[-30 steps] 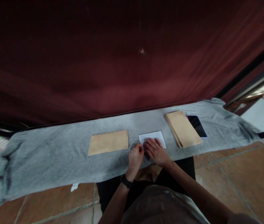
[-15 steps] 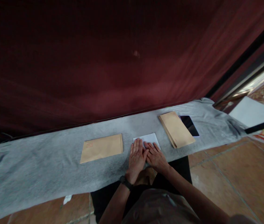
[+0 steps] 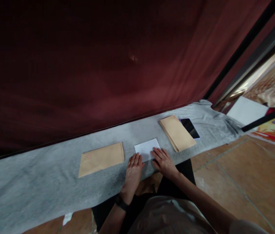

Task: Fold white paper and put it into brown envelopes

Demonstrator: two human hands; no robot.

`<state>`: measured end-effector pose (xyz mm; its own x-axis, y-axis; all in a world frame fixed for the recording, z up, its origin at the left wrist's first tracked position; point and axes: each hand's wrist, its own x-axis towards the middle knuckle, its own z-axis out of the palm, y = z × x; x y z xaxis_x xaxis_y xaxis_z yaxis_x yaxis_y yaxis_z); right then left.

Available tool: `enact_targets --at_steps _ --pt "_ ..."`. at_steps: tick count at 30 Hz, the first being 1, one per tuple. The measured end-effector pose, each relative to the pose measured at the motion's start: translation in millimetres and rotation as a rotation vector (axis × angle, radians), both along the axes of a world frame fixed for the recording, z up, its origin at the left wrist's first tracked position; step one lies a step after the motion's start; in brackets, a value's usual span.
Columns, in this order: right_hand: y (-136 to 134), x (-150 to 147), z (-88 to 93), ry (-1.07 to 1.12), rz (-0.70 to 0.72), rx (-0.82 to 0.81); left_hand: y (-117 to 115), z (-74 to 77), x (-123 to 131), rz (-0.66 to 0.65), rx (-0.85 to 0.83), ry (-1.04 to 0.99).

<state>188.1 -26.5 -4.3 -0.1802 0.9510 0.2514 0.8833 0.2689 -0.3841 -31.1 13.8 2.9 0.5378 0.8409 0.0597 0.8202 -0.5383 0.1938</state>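
Note:
A folded sheet of white paper [image 3: 147,149] lies flat on the grey cloth before me. My left hand [image 3: 134,168], with a dark watch at the wrist, rests palm down at the paper's lower left corner, fingers stretched out. Over the paper's lower right edge lies my right hand [image 3: 163,161], also flat with its fingers extended. Neither hand grips anything. To the left is a brown envelope [image 3: 102,158] with a small reddish mark near its upper left. A stack of brown envelopes [image 3: 178,133] sits to the right.
A dark-screened phone [image 3: 190,128] lies beyond the envelope stack, partly beside it. The narrow surface is covered with grey cloth [image 3: 42,175], against a dark red hanging [image 3: 103,81]. A white scrap [image 3: 67,218] is on the tiled floor [image 3: 251,175].
My hands have moved apart, the left one outward and back toward me, uncovering more of the white paper. The whole view has shifted slightly.

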Motion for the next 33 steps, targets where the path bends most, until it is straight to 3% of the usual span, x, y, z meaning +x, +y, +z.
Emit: enact_targets --at_steps 4,7,12,15,19,22,25,29,33 --pt "6 -1 0.8 -0.005 -0.010 0.003 2 4.5 7 -0.025 -0.010 0.094" --pt "10 2 3.2 -0.006 0.005 0.009 3 10.9 12 -0.008 -0.016 0.048" --pt "18 13 16.1 0.106 0.035 -0.053 7 36.1 8 0.039 -0.015 -0.106" --pt "26 23 30.9 0.318 0.035 -0.155 8 58.4 2 0.090 -0.023 -0.351" --pt "39 29 48.3 0.600 -0.074 -0.219 16 77.8 -1 0.292 -0.198 -0.837" --pt "47 27 50.5 0.671 -0.119 -0.250 26 73.0 0 0.416 -0.418 -1.106" --pt "53 21 42.8 0.655 -0.172 -0.235 30 54.7 0 0.472 -0.588 -1.187" --pt "60 14 28.1 0.589 -0.236 -0.207 27 29.6 1 0.502 -0.560 -0.987" --pt "67 10 19.9 0.412 -0.225 -0.187 29 19.7 2 0.538 -0.519 -0.828"
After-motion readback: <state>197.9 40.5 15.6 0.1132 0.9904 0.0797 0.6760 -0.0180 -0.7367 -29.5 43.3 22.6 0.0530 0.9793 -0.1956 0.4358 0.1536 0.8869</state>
